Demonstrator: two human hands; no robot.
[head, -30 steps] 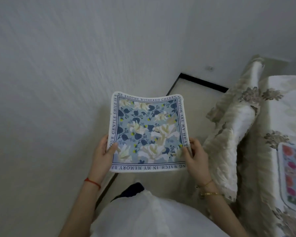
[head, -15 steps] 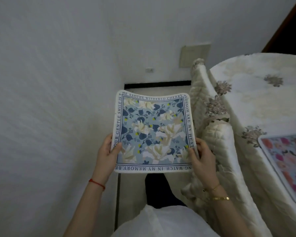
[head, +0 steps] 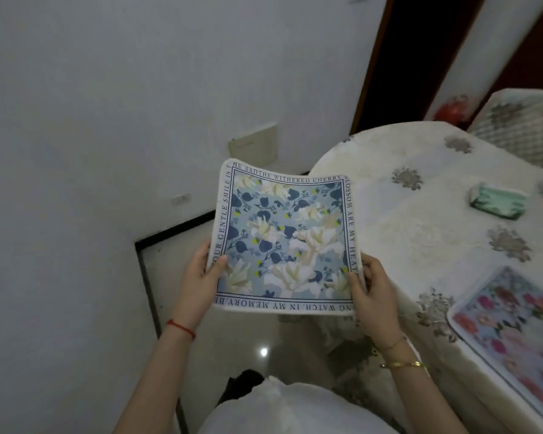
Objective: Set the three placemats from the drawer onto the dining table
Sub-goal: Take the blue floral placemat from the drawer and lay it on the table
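left hand [head: 201,280] and right hand [head: 372,292] each pinched a lower side edge of the blue mat [head: 284,239], thumbs on top | mat hung flat between them, over the floor just beside the tabletop [head: 420,220] | within a second she'd turned from wall to tabletop, so laying-down looked near | pink mat [head: 511,327] already lay there

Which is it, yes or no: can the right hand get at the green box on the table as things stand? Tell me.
Probably not yet. The right hand is gripping the blue floral placemat together with the left hand. The path over the table to the green box looks clear.
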